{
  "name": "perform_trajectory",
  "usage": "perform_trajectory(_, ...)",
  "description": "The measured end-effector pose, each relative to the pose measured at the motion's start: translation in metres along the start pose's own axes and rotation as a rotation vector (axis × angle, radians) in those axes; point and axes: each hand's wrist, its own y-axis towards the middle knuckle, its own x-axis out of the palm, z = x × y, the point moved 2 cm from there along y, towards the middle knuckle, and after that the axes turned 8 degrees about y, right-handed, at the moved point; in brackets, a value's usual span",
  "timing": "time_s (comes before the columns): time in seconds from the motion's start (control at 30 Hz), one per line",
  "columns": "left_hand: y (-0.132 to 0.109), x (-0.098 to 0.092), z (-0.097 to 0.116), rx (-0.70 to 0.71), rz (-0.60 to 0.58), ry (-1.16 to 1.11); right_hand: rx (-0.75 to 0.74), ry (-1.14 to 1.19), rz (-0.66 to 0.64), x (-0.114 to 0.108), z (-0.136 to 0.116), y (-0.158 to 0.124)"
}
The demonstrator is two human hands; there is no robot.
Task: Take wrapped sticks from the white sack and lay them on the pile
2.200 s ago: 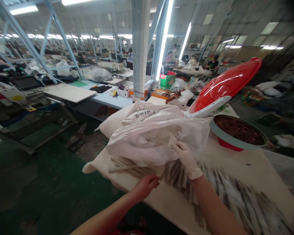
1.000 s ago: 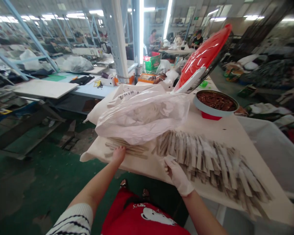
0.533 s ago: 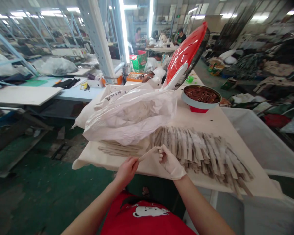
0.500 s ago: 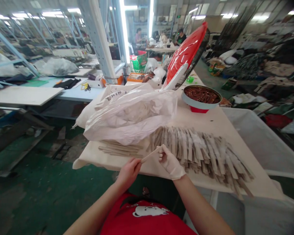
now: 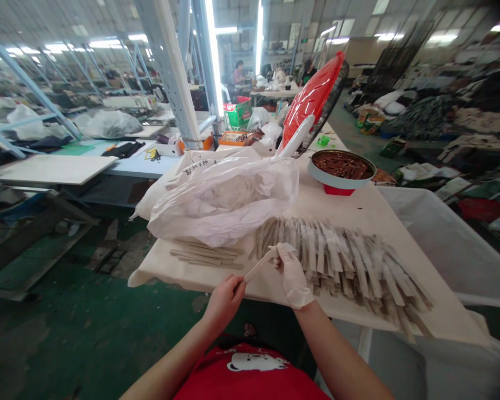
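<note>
A narrow beige strip (image 5: 259, 265) stretches between my two hands, just over the front edge of the table. My bare left hand (image 5: 225, 297) pinches its lower end. At the upper end, my right hand (image 5: 293, 279), in a thin whitish glove, closes its fingers round the strip. Something pale and translucent shows at the right fingertips; I cannot make out what it is. Right beside that hand spreads a thick row of similar beige strips (image 5: 337, 250) with whitish translucent patches on them. A smaller stack of strips (image 5: 206, 254) lies behind my left hand.
A large white plastic bag (image 5: 225, 205) covers the table's left part. Behind it stands a red fan (image 5: 312, 100). A round tin of brown pieces (image 5: 341, 166) rests on a red base. A white bin (image 5: 437, 239) adjoins the table's right side. People sit far back.
My right hand has turned slightly, and a pale translucent bit now shows at its fingertips. The strip between my hands looks narrower and steeper. The camera view has tilted slightly.
</note>
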Motion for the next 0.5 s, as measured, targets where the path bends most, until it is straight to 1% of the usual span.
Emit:
perform_trajectory(0.1, -0.004, 0.005, 0.0, -0.012, -0.018, -0.003, -0.067, -0.082, 0.016, -0.005, -0.004, -0.004)
perform_trajectory(0.2, -0.007, 0.007, 0.002, -0.009, -0.033, -0.012, -0.092, -0.135, 0.027, -0.008, -0.006, -0.009)
perform_trajectory(0.27, -0.006, 0.008, 0.006, -0.02, -0.062, -0.028, -0.107, -0.177, -0.013, -0.005, -0.006, -0.016)
perform_trajectory(0.33, -0.002, 0.009, 0.01, -0.048, -0.09, -0.061, -0.107, -0.221, -0.083, -0.001, -0.003, -0.025)
perform_trajectory(0.43, 0.003, 0.009, 0.012, -0.088, -0.109, -0.16, -0.015, -0.262, -0.201, 0.003, 0.007, -0.037)
perform_trajectory(0.5, 0.004, 0.011, 0.007, -0.111, -0.166, -0.249, 0.023, -0.281, -0.225, 0.001, 0.011, -0.04)
